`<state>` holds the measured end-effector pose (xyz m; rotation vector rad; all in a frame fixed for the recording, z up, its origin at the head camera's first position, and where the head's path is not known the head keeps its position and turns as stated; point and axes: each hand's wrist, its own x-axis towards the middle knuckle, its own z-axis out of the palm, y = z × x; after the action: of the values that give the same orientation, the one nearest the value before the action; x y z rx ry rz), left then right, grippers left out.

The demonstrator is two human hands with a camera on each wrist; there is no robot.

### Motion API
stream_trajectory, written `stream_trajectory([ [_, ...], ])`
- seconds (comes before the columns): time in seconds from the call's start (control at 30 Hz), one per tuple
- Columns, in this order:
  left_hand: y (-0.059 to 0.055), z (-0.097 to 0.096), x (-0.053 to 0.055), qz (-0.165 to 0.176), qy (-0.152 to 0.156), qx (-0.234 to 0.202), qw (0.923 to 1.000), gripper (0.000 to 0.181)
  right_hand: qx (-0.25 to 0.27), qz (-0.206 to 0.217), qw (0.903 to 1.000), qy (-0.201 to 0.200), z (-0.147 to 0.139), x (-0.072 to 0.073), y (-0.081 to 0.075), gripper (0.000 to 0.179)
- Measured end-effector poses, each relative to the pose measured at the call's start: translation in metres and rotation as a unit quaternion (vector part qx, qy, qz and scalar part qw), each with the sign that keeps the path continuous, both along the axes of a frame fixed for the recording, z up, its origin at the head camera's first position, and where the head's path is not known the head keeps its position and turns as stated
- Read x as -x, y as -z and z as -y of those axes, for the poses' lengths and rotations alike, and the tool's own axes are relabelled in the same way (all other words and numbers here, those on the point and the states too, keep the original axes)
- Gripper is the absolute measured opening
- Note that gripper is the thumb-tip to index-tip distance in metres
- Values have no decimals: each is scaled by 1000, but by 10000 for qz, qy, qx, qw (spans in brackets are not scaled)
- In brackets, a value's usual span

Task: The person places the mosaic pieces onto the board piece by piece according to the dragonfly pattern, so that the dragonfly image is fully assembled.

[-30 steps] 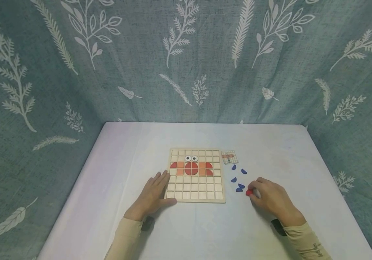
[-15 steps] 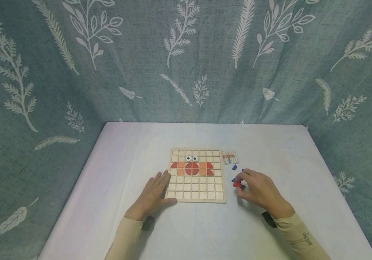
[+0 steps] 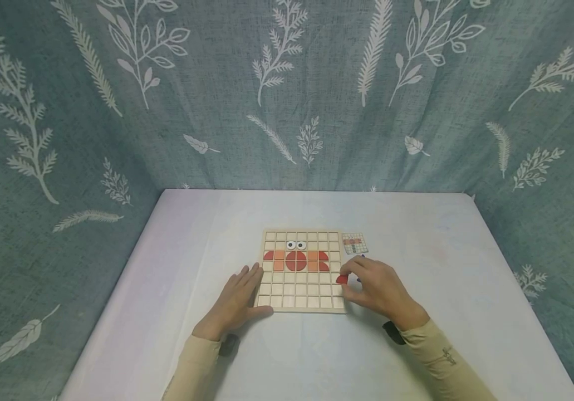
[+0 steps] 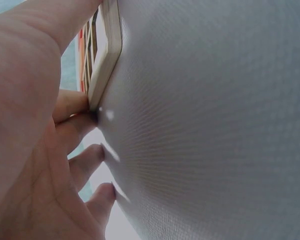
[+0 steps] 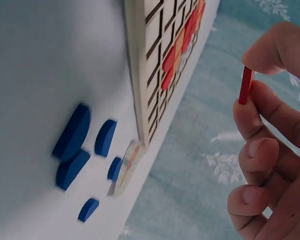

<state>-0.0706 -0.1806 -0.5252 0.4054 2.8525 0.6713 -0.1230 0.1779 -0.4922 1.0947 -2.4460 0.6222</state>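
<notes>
1. Wooden board (image 3: 300, 289) lies flat on the table (image 3: 302, 356) between the two hands, partly filled with coloured pieces.
2. Done so far, in the half farther from the hands: two eyes (image 3: 301, 245), a red circle (image 3: 299, 264) with orange squares (image 3: 313, 265) on either side, and rounded red corners (image 3: 323, 255), two toward the right hand's side but only one toward the left hand's.
3. Left, as I judge it: the cell below that lone corner is bare, and so are the rows nearest the hands. Several blue half-rounds (image 5: 74, 131) lie loose on the table, mostly hidden beneath the right hand in the head view. Just beyond that hand, a small card (image 3: 354, 243) shows a similar figure, too tiny to read fully.
4. Left hand (image 3: 236, 295) is released, fingers extended, touching the board's near side edge.
5. Right hand (image 3: 379, 287) pinches a red piece (image 3: 342, 279) between thumb and fingers, raised clear of the board in the wrist view.
6. Compared with half a second ago, the right hand has carried the red piece from above the half-rounds to the board's rim; left hand and placed pieces look unchanged.
</notes>
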Motion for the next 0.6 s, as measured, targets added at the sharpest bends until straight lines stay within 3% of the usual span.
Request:
stream_trajectory([
  [0.6,-2,-1,0,-38,-22,-51,10000,102,77,-191,9986,-488,63,17,-8,14],
])
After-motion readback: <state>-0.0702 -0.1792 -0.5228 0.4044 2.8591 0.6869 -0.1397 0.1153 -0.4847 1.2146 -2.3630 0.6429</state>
